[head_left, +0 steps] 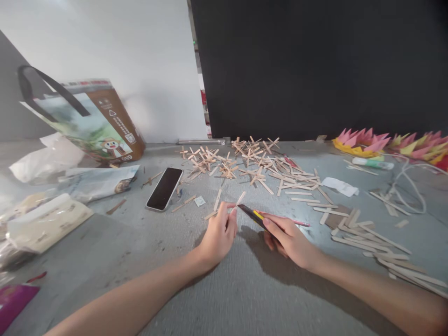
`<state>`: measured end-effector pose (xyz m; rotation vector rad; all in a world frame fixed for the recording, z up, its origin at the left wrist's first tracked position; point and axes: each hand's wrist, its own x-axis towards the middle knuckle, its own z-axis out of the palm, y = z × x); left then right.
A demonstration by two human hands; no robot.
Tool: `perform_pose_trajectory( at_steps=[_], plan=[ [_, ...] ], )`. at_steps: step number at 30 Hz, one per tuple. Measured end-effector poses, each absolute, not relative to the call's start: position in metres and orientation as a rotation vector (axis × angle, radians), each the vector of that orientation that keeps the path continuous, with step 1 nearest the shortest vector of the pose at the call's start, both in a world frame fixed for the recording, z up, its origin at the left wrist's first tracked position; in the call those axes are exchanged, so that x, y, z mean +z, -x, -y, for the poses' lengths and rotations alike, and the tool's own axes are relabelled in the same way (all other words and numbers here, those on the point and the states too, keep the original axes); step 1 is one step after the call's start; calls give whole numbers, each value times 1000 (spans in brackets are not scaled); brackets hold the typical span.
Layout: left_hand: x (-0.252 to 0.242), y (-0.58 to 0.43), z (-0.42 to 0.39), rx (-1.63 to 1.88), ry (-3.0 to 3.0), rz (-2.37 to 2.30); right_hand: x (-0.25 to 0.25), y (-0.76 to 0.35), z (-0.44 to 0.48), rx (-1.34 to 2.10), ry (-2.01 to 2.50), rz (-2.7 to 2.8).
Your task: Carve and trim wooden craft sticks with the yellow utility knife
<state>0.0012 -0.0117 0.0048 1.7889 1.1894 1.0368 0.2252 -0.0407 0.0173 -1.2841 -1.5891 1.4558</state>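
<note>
In the middle of the head view my left hand (222, 228) pinches a short wooden craft stick (241, 198) whose far end points up and away. My right hand (287, 237) is wrapped round a black and yellow utility knife (252, 216). The knife's tip meets the stick close to my left fingertips; whether it is cutting in cannot be made out. A red pencil (297, 223) lies behind my right hand, partly hidden. Loose craft sticks (217, 199) rest just beyond my left hand.
Crossed sticks (245, 161) are heaped at the back, with loose sticks (364, 235) on the right. A phone (164, 189), a shopping bag (105, 121) and plastic packages (45, 221) occupy the left. Paper crowns (362, 141), a glue stick (373, 163) and a white cable (402, 186) are at the right.
</note>
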Motion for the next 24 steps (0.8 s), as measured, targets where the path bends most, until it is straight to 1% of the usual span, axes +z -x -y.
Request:
perform_pose_trajectory(
  at_steps=[7,15,24],
  plan=[
    [6,0,9,1006,-1799,-1217,18,-228,32,1585,1258,1517],
    [10,0,8,998,-1769,-1208,16,-232,28,1653,1202,1493],
    [12,-2,8,964,-1599,-1220,17,-236,23,1743,1158,1424]
  ],
)
